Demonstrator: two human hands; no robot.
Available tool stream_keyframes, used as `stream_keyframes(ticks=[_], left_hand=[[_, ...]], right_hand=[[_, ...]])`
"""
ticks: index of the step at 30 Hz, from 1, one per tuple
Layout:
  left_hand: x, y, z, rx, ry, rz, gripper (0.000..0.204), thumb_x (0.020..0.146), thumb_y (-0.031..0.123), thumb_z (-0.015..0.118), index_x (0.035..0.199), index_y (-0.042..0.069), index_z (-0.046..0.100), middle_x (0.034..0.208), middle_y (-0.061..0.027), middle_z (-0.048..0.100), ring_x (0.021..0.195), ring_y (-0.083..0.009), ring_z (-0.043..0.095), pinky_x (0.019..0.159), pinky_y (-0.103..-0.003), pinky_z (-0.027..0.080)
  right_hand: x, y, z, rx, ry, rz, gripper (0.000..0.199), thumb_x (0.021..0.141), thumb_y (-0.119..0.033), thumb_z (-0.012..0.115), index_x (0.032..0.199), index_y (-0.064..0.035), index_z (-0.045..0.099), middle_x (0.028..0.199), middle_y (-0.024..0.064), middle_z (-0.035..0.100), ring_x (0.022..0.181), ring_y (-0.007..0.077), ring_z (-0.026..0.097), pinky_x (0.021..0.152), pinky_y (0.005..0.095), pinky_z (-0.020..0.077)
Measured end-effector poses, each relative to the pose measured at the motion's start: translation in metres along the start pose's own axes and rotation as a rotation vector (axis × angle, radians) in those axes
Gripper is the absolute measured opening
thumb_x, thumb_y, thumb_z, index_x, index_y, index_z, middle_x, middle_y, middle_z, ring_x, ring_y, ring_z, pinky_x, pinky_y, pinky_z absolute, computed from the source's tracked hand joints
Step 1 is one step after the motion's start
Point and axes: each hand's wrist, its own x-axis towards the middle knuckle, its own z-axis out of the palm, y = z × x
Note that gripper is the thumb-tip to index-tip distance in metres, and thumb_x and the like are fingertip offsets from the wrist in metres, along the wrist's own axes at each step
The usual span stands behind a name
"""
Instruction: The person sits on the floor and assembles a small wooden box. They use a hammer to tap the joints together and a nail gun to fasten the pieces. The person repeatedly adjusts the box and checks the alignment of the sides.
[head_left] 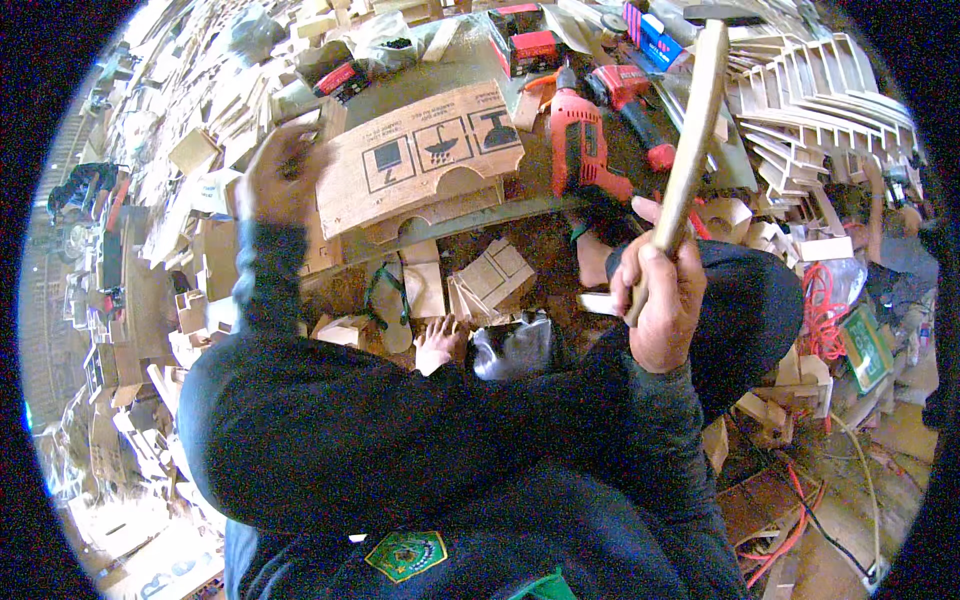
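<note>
In front of me a wooden box (425, 155) with dark printed symbols on its top panel rests at a slant on a low work board. Its near side has a curved cut-out. At the box's left end is my left hand (278, 180), smeared by motion, so its finger shape and any hold are unclear. My right hand (665, 290) is closed round the pale wooden handle of a hammer (693, 130), raised upright on the right. The dark hammer head shows at the top edge of the view.
A red power drill (578, 145) and a second red-and-black drill (630, 110) lie right of the box. Small red-and-black boxes (525, 45) stand behind. Stacked wooden frames (810, 95) fill the far right. Beside my bare foot (440, 342) are a sandal (388, 305) and wood pieces (495, 275).
</note>
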Motion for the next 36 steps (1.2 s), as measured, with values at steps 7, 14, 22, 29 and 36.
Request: stream_keyframes(ticks=[7, 14, 22, 29, 36], left_hand=[[0.006, -0.013, 0.110, -0.302, -0.380, 0.043, 0.015, 0.085, 0.006, 0.072, 0.098, 0.003, 0.066, 0.091, -0.0048, 0.071, 0.087, -0.0131, 0.068, 0.080, -0.029, 0.055], [0.005, -0.028, 0.115, -0.207, -0.319, 0.061, 0.019, 0.083, 0.008, 0.075, 0.099, 0.003, 0.066, 0.090, -0.0039, 0.072, 0.084, -0.0105, 0.068, 0.080, -0.026, 0.055], [0.003, -0.011, 0.110, -0.150, -0.380, 0.123, 0.015, 0.084, 0.009, 0.073, 0.097, 0.004, 0.068, 0.090, -0.0028, 0.072, 0.085, -0.0097, 0.067, 0.081, -0.026, 0.055], [0.003, -0.001, 0.107, -0.053, -0.379, 0.157, 0.015, 0.084, 0.012, 0.074, 0.097, 0.007, 0.069, 0.089, -0.0026, 0.072, 0.085, -0.0099, 0.067, 0.080, -0.027, 0.055], [0.009, -0.014, 0.113, -0.075, -0.393, 0.210, 0.015, 0.082, 0.014, 0.074, 0.095, 0.009, 0.069, 0.089, -0.0031, 0.072, 0.082, -0.0120, 0.068, 0.078, -0.028, 0.055]], right_hand=[[-0.012, 0.008, -0.008, -0.123, 0.080, 0.172, 0.025, 0.101, -0.019, 0.047, 0.116, -0.0014, 0.056, 0.061, -0.0035, 0.041, 0.040, 0.0049, 0.036, 0.034, 0.0218, 0.0290], [-0.014, 0.024, -0.014, -0.172, 0.006, 0.224, 0.024, 0.098, -0.014, 0.049, 0.116, 0.0001, 0.055, 0.062, -0.0026, 0.045, 0.040, 0.0047, 0.038, 0.036, 0.0220, 0.0309], [-0.013, 0.026, -0.011, -0.167, -0.024, 0.258, 0.024, 0.098, -0.012, 0.047, 0.118, -0.0005, 0.055, 0.061, -0.0028, 0.045, 0.040, 0.0047, 0.037, 0.036, 0.0222, 0.0311], [-0.024, 0.027, -0.013, -0.295, -0.057, 0.247, 0.027, 0.100, -0.014, 0.048, 0.122, -0.0010, 0.054, 0.061, -0.0029, 0.046, 0.041, 0.0044, 0.039, 0.038, 0.0222, 0.0325], [-0.035, 0.034, -0.029, -0.767, -0.179, 0.153, 0.034, 0.097, -0.024, 0.055, 0.119, 0.0010, 0.056, 0.072, 0.0180, 0.058, 0.063, 0.0316, 0.057, 0.054, 0.0409, 0.0457]])
